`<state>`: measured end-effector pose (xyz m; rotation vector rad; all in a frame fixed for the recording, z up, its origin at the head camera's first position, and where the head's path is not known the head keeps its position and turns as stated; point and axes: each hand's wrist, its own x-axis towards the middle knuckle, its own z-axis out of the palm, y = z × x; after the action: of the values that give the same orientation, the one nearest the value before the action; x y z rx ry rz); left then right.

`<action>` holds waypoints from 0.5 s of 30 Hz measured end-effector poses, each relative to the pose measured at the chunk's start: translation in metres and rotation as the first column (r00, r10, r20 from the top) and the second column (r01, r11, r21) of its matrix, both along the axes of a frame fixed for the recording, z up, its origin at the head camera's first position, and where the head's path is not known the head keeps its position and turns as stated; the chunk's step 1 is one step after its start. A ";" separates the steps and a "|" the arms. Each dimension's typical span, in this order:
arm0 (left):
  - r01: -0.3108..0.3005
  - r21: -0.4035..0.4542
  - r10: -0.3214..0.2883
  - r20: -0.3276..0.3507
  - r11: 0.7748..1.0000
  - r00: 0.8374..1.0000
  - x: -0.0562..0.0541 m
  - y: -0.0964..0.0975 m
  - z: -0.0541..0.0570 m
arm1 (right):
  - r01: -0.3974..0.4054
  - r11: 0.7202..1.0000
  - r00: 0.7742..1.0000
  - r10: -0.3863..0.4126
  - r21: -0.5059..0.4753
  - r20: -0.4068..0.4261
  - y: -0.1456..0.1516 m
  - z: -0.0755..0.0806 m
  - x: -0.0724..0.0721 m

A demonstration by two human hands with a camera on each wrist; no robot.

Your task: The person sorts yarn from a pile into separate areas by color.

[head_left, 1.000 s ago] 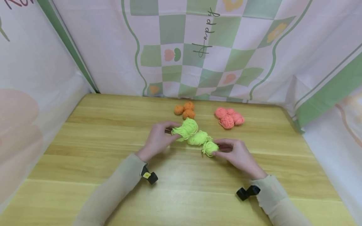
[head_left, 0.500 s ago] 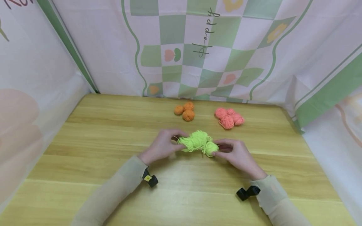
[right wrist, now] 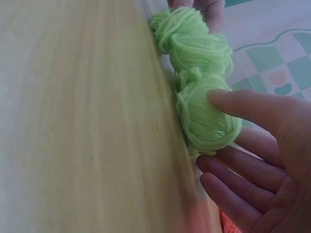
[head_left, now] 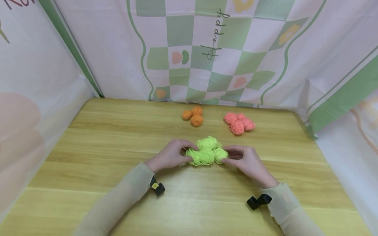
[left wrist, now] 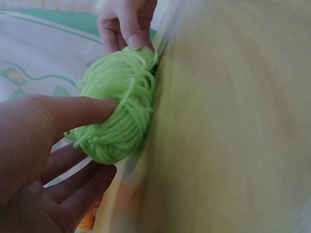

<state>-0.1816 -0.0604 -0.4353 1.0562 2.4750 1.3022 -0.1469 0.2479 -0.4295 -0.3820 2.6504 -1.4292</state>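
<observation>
Three lime-green yarn balls lie bunched together mid-table in the head view. My left hand (head_left: 174, 154) pinches the left yarn ball (head_left: 204, 157) between thumb and fingers; the left wrist view shows the thumb pressed on the strands of this ball (left wrist: 121, 131). On the opposite side, my right hand (head_left: 247, 161) holds the smaller right yarn ball (head_left: 220, 155). Its thumb lies on top of that ball (right wrist: 209, 119) in the right wrist view, with the fingers at the side. Behind these two sits another green yarn ball (head_left: 208, 142), which neither hand appears to grip.
Toward the back of the wooden table (head_left: 124, 131) is a cluster of orange yarn balls (head_left: 197, 120). Several pink yarn balls (head_left: 237, 127) are grouped to its right. A printed cloth (head_left: 206, 78) hangs along the rear edge, and more cloth hangs at both sides.
My left hand has brought its green yarn ball toward me and slightly right, from behind-left of the middle ball to in front of it, beside the right ball. My right hand stays put.
</observation>
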 end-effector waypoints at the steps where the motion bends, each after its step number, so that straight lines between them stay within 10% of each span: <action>1: -0.003 0.002 0.003 0.003 1.000 1.000 0.000 0.000 -0.001 | 0.000 1.000 1.000 0.000 -0.001 0.000 0.000 0.000 0.000; 15: -0.057 0.045 0.057 0.001 0.997 0.998 -0.005 0.000 -0.004 | -0.013 0.999 1.000 0.014 0.030 -0.025 -0.002 -0.002 -0.003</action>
<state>-0.1866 -0.0609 -0.4389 1.0024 2.5051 1.3805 -0.1496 0.2458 -0.4317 -0.4176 2.6807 -1.3878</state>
